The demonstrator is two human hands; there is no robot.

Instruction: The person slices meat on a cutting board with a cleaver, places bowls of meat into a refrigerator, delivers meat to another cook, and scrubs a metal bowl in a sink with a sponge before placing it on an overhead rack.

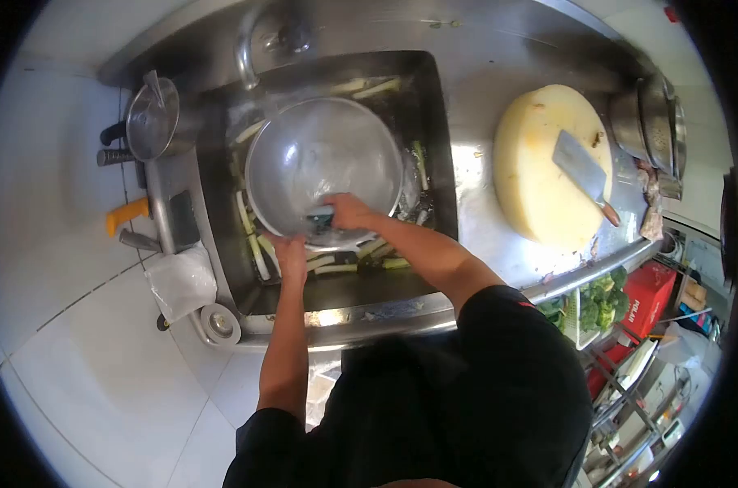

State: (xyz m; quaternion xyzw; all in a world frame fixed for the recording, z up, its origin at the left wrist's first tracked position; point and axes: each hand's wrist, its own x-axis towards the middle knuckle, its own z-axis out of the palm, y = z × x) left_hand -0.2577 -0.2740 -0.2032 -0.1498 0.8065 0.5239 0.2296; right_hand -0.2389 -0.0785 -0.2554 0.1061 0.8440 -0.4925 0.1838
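A large metal bowl (328, 142) rests in the sink (446, 163), wet and shiny inside. My left hand (289, 254) is closed on the bowl's near rim at the lower left. Reaching over the near side, my right hand (350, 212) grips a scrubbing sponge (320, 213), pale on top and dark green beneath, against the inside of the bowl. The fingers partly cover the sponge. Around and beneath the bowl, green-and-white leek or scallion stalks (255, 244) lie in the sink water.
A curved faucet (245, 53) arches over the sink's far left. To the right, a cleaver (580, 165) lies on a thick round cutting board (528, 175). A metal pot (152, 122) and an orange-handled knife (127, 217) are left; broccoli (603, 301) sits in a basket lower right.
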